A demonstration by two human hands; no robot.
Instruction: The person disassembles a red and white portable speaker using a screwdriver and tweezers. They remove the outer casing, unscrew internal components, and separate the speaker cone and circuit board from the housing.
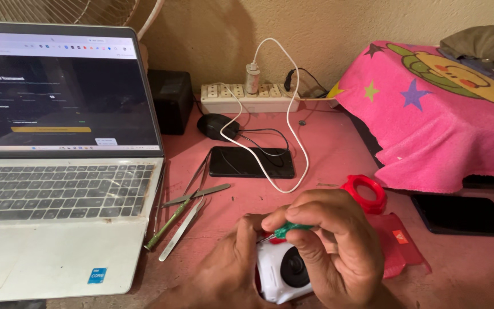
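Observation:
Low in the middle of the view, my left hand (224,269) grips a small white device with a round black lens (284,273) against the pink table. My right hand (333,240) pinches a small green-handled screwdriver (290,229), its tip pointing left onto the device's top edge. A red ring-shaped part (365,193) lies just behind my right hand, and a flat red cover (398,246) sits to the right of it.
An open laptop (58,189) fills the left. Metal tweezers and a thin green tool (184,212) lie beside it. A black phone (251,162) with a white cable, a mouse (217,126), a power strip (250,98), a second phone (464,214) and a pink towel-covered object (441,114) surround the work spot.

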